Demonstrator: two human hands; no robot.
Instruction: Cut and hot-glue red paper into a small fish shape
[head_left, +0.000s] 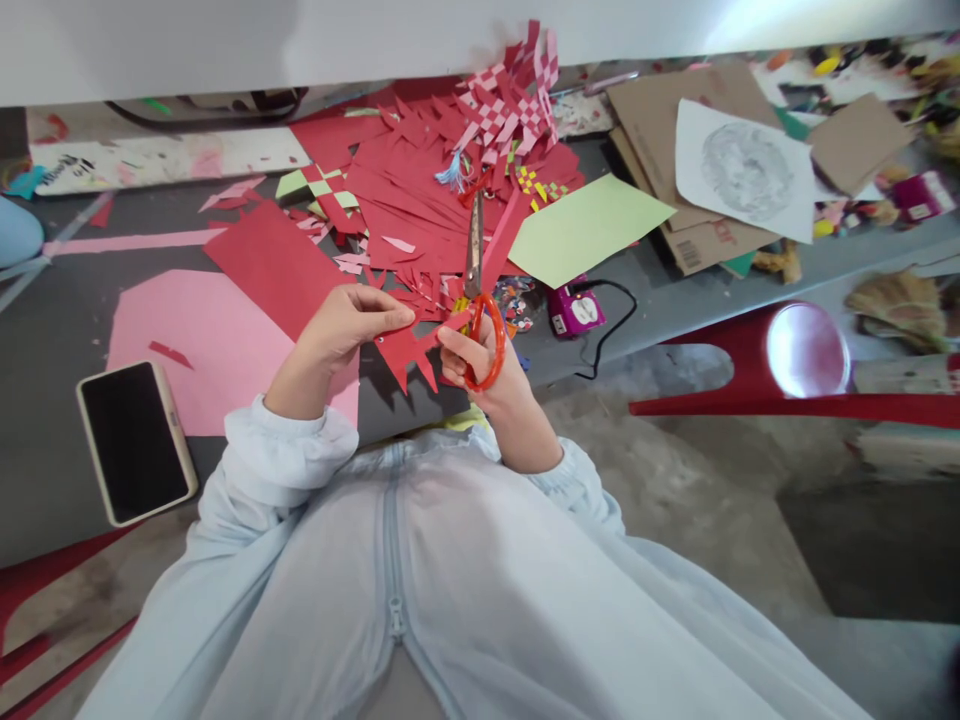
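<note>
A cut red paper piece [405,352] with pointed ends hangs between my two hands. My left hand [352,325] pinches its upper left corner between thumb and fingers. On the piece's right side, my right hand [480,358] holds its edge with the fingertips. Scissors [489,345] with orange-red handles are looped on that same hand, their blades pointing up, away from my body. Beneath and beyond my hands lie many red paper cutouts [412,215]. A red sheet [274,265] overlaps a pink sheet [180,320] to the left.
A phone [136,442] lies at the table's left edge. To the right are a light green sheet [589,230], a purple box [576,310] with a black cable, cardboard [652,115] and a printed white sheet [739,170]. A red stool [742,370] stands beside the table.
</note>
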